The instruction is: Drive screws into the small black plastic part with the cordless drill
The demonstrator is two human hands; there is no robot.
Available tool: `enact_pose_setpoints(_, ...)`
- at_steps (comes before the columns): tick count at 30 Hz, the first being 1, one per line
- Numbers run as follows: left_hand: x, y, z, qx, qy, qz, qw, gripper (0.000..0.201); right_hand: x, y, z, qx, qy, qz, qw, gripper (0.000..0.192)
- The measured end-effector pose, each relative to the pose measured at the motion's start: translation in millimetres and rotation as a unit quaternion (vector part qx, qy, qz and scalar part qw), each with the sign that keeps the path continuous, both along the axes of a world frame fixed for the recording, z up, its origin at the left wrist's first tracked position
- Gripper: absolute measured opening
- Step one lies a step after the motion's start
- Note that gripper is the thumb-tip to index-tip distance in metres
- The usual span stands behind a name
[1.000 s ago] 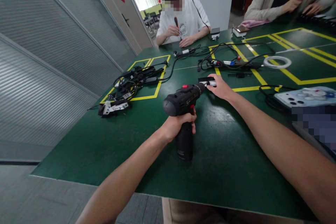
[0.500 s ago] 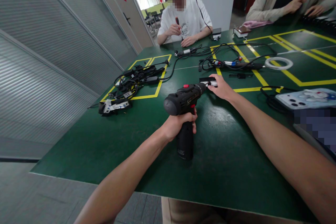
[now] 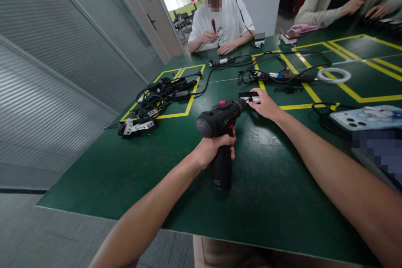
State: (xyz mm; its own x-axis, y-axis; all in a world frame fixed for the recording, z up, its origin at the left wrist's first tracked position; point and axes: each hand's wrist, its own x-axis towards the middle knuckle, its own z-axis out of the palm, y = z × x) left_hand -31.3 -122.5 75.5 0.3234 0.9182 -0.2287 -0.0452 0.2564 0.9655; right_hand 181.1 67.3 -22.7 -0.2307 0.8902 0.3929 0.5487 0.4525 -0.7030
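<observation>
My left hand (image 3: pixel 216 149) is wrapped round the handle of a black cordless drill (image 3: pixel 220 117) with red buttons. The drill stands upright, its chuck aimed forward and slightly right. At its tip lies a small black-and-white piece (image 3: pixel 253 99) on the green table (image 3: pixel 270 184). My right hand (image 3: pixel 265 104) grips the right end of that piece, thumb and fingers about it. The bit seems to meet the piece, though the contact point is too small to make out.
To the left lies a heap of black cables (image 3: pixel 169 92) beside a silver-and-black part (image 3: pixel 136 126). Farther right are a pen-shaped tool with cables (image 3: pixel 282 77), a white ring (image 3: pixel 333 76) and a phone (image 3: pixel 367 117). A person (image 3: pixel 221 21) opposite holds a screwdriver (image 3: pixel 214 27); another person (image 3: pixel 326 4) sits at right.
My hands, the drill and the small piece show no clear movement. Across the table, the person's screwdriver has shifted slightly.
</observation>
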Motion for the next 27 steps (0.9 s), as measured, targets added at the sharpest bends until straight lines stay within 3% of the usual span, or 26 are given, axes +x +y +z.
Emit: enact_pose_setpoints(27, 0.3, -1.2, 2.5, -0.006, -0.001, -0.001, 1.0, 0.02, 0.5, 0.4, 0.0, -0.013, 0.001, 0.003, 1.0, 0.047)
